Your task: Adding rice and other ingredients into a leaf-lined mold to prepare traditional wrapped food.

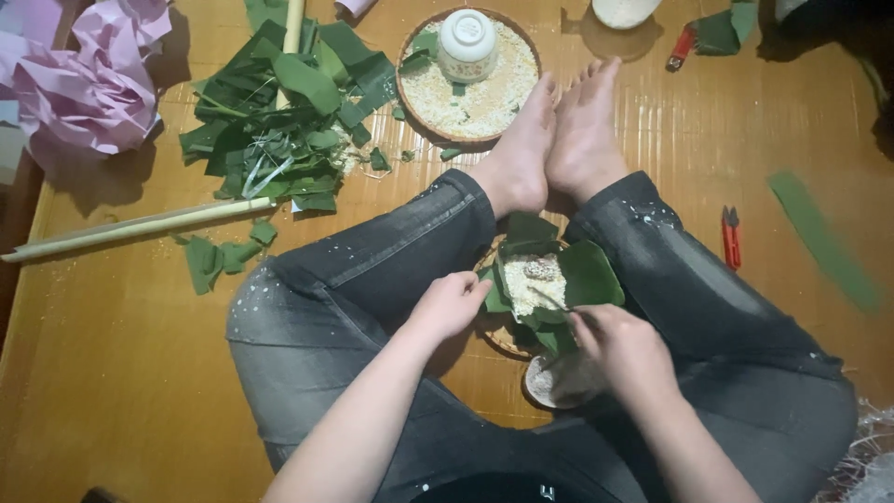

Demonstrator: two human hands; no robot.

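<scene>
R hand [622, 349] over small bowl [559, 380] w/ spoon-like tool, L hand [449, 303] pinching leaf edge; leaf parcel [545, 279] w/ rice in lap btwn knees — soft, floppy, spills easy, prob grip by folded edges; rice tray [470, 102] beyond feet.

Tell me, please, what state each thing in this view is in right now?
Green leaf wrap: open, white rice showing.
White ceramic bowl: upside down on the round woven rice tray.
Red snips: closed, lying flat.
Left hand: pinching the wrap's edge.
Right hand: touching the wrap's near edge.
</scene>
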